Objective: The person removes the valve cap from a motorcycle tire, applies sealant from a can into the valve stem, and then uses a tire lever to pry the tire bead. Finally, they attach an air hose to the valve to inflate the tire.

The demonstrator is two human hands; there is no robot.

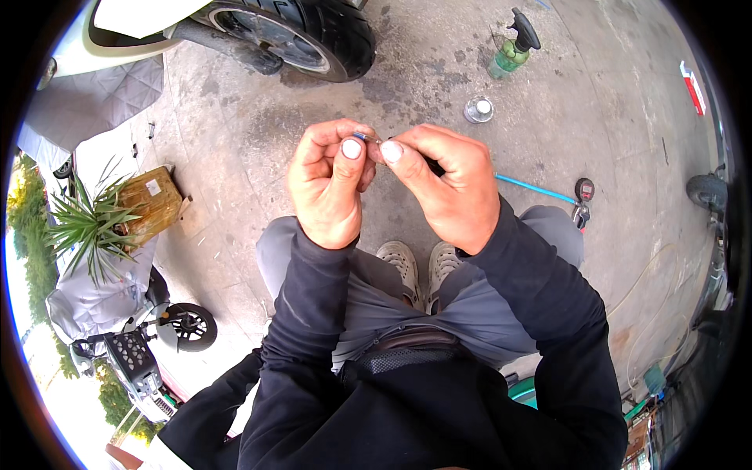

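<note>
My left hand [327, 184] is raised in front of my knees, thumb and fingers pinching a small, thin piece with a blue part and a metal part [360, 135]. Its kind is too small to make out. The thumb and forefinger of my right hand [454, 184] are pressed together at the metal end of that piece, so both hands meet there. Something dark shows inside the curled fingers of the right hand, mostly hidden. Beyond my hands stands the black tyre [337, 39] of a vehicle's wheel.
A green spray bottle [509, 59] and a clear bottle [479, 110] stand on the concrete. At right lie a blue hose [536, 187] and a round gauge [584, 189]. Leftward are a potted plant [86, 223] and a scooter [133, 360]. A dark sleeve [211, 407] shows lower left.
</note>
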